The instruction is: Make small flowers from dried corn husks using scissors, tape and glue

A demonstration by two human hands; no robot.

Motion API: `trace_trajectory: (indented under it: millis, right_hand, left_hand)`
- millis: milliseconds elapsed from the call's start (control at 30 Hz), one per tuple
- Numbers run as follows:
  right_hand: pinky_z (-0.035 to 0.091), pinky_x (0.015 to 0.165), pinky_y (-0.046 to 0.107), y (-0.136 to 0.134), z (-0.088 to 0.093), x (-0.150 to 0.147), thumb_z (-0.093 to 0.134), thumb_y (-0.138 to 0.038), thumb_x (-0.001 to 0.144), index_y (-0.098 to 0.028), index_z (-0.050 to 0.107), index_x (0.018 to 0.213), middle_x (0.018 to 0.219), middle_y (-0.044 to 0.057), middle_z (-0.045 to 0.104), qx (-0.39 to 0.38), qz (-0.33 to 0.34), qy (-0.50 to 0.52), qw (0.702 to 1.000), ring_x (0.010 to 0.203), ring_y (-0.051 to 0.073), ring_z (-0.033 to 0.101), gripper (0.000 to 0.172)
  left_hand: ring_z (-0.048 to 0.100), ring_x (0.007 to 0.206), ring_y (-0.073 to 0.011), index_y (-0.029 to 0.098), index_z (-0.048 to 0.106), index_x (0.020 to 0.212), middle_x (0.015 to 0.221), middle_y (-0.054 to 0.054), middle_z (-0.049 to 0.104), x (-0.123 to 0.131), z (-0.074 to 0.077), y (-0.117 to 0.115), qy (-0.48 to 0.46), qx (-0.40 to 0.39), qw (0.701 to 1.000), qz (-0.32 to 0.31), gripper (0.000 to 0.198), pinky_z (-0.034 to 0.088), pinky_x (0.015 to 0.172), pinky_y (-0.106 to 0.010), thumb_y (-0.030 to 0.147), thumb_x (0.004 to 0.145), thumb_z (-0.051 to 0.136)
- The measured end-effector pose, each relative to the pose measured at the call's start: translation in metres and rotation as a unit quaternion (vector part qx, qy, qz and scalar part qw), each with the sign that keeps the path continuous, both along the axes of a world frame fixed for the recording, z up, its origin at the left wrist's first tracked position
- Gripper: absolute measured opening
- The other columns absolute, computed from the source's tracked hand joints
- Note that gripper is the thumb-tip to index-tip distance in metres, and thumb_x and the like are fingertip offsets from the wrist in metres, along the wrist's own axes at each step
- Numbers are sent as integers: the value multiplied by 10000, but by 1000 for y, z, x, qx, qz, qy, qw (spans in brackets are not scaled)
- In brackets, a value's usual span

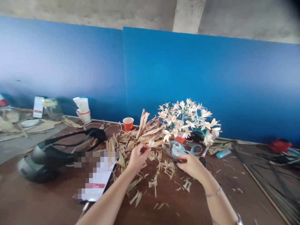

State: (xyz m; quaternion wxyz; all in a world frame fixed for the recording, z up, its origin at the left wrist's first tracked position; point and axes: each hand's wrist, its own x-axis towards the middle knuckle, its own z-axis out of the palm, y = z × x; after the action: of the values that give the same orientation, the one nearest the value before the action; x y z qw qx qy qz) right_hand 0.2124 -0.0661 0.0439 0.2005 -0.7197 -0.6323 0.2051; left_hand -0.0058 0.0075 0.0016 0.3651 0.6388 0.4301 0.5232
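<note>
My left hand (138, 156) is closed in a pinch above the scattered husk scraps. A pale piece of corn husk (152, 143) shows at its fingertips. My right hand (192, 166) has its fingers curled round a small black tool (178, 163), mostly hidden by the hand, so its kind is unclear. Between and below the hands lie cut husk scraps (169, 168). Dried corn husks (150, 128) are heaped behind the left hand. Pale blue ribbon (176, 149) lies just beyond the right hand. Husk flowers (185, 117) on green stems stand in an orange cup (180, 138).
A black headset (44, 156) and a lit tablet-like screen (99, 176) with a cable lie at left. Behind stand an orange paper cup (128, 124) and a white cup with paper (83, 116). A light blue packet (223, 153) and dark cables (269, 175) lie right. A blue panel (187, 72) borders the table.
</note>
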Motion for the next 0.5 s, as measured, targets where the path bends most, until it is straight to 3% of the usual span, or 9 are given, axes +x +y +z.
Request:
trace_trajectory:
  millis: [233,500]
  right_hand:
    - [373,498,223,24,-7,5,565,-245,642,-188,719,750,583,9,655,-65,40,12,997,508,144,569,196]
    - [412,622,239,6,5,-2,551,-174,665,-193,714,806,737,34,685,14,74,-31,997,689,180,610,217]
  left_hand:
    - [466,501,-117,164,577,645,523,33,516,-1,1,0,1,1,1000,-8,113,356,510,-218,275,667,583]
    - [474,464,-98,157,551,642,503,41,516,2,-1,1,-57,-27,998,-10,146,350,461,-200,291,655,609]
